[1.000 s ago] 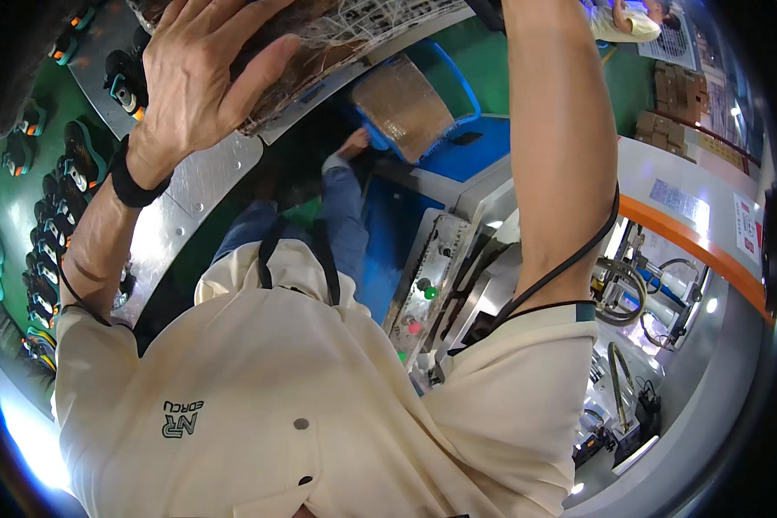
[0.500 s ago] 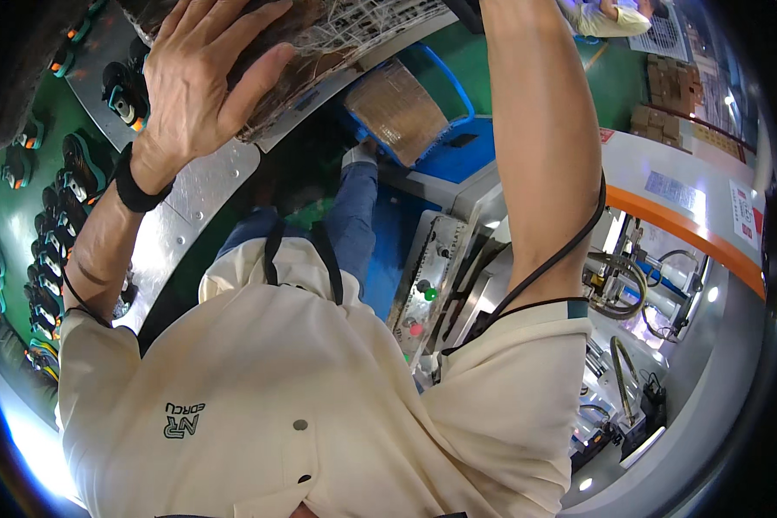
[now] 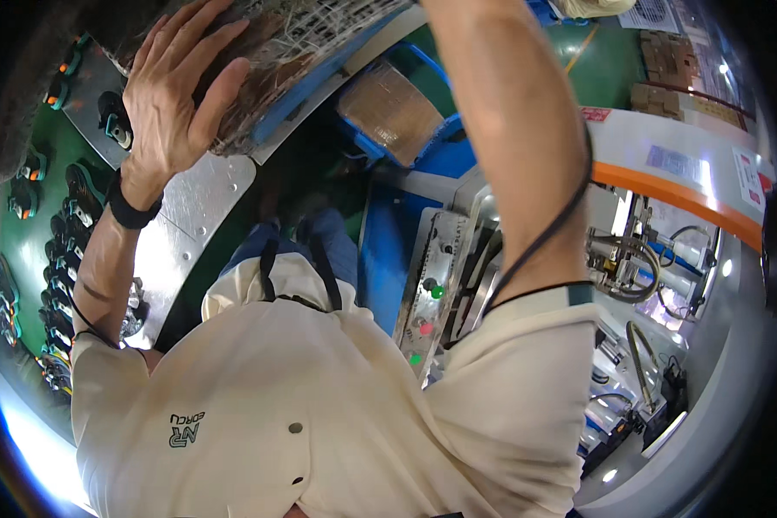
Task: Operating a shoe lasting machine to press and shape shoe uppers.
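Observation:
My left hand (image 3: pixel 168 99) is at the upper left with its fingers stretched out and its thumb apart, a black band on the wrist. It lies over or against a dark brown mass (image 3: pixel 233 104) at the top edge, whose kind I cannot make out. Beside the fingers, pale mesh-like strands (image 3: pixel 319 34) cover part of that mass. Whether the palm presses on it is hidden. My right forearm (image 3: pixel 509 112) reaches up past the top edge, so my right hand is out of the picture.
Several dark shoes (image 3: pixel 82 190) stand in rows at left, beside a metal plate (image 3: pixel 194 207). A blue-framed chair (image 3: pixel 393 112) with a brown wrapped seat is ahead. At right are a button panel (image 3: pixel 432 285) and a machine with hoses (image 3: pixel 630 268) under an orange edge.
My left hand has shifted a little left and down, still spread. My right forearm has swung left, and the view has shifted slightly.

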### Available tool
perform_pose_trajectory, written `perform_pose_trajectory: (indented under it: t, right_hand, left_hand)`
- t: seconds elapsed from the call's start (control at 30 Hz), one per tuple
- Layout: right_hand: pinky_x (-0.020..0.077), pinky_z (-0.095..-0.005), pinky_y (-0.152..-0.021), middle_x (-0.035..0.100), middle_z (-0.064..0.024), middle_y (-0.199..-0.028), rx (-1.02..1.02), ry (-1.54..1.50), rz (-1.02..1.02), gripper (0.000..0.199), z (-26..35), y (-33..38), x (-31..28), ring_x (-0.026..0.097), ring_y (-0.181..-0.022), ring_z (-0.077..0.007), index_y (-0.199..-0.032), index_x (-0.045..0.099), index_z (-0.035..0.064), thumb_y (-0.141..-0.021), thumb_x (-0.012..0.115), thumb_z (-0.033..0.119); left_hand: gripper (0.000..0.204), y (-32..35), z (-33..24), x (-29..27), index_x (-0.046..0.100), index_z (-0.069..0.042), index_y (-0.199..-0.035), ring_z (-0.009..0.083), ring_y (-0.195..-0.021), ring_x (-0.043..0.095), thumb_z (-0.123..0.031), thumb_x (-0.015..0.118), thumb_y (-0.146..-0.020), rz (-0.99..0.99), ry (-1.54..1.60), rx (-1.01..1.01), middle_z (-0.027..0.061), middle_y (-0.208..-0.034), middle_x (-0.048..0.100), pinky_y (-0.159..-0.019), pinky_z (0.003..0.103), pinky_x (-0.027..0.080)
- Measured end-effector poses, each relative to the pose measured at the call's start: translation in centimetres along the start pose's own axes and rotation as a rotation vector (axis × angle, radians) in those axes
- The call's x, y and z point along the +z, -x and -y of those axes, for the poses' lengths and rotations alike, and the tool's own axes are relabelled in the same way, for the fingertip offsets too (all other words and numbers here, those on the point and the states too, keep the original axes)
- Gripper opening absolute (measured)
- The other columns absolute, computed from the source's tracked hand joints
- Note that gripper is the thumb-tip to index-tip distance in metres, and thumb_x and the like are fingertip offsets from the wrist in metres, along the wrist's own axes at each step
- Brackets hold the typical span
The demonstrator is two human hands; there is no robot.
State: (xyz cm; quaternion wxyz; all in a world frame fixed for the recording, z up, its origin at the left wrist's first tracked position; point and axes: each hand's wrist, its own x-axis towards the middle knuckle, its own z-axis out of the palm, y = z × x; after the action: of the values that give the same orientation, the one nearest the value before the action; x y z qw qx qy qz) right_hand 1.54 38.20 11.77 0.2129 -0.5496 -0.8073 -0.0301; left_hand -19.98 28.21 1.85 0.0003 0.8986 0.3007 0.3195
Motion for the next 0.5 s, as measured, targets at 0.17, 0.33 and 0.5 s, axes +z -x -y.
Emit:
perform_pose_trajectory:
  t: [0.17, 0.33, 0.5]
  right_hand:
    - [0.0510, -0.0467, -0.087, 0.068, -0.0181, -0.096, 0.045, 0.043, -0.100, 0.065, 2.4, 2.6, -0.1, 0.067, -0.096, -0.0350, -0.111, 0.062, 0.0018, -0.067, 0.081, 0.045]
    - [0.0481, -0.0488, -0.087, 0.067, -0.0185, -0.094, 0.471, -0.438, -0.641, 0.062, 4.7, 14.3, -3.3, 0.065, -0.092, -0.0358, -0.110, 0.053, 0.0016, -0.066, 0.082, 0.033]
    - [0.0476, -0.0339, -0.091, 0.063, -0.0156, -0.105, 0.643, -0.773, -1.068, 0.068, 7.3, 31.2, -8.6, 0.063, -0.104, -0.0257, -0.119, 0.050, 0.0034, -0.059, 0.079, 0.012]
  left_hand:
    - [0.034, -0.1, -0.2, -0.8, 0.070, -0.006, -0.120, 0.0347, -0.128, 0.054, -0.028, 0.062, -0.095, -0.002, 0.056, -0.035, 0.0137, -0.135, 0.062, -0.110, 0.044, 0.038]
    - [0.055, -1.0, -4.3, -3.2, 0.046, 0.003, -0.145, 0.0276, -0.136, 0.046, -0.035, 0.050, -0.104, 0.064, 0.633, -0.408, 0.0180, -0.147, 0.050, -0.115, 0.041, 0.034]
    - [0.077, -3.3, -15.9, -0.8, 0.029, 0.001, -0.154, 0.0288, -0.143, 0.038, -0.049, 0.052, -0.100, 0.051, 1.275, -0.137, 0.0218, -0.156, 0.034, -0.116, 0.043, 0.031]
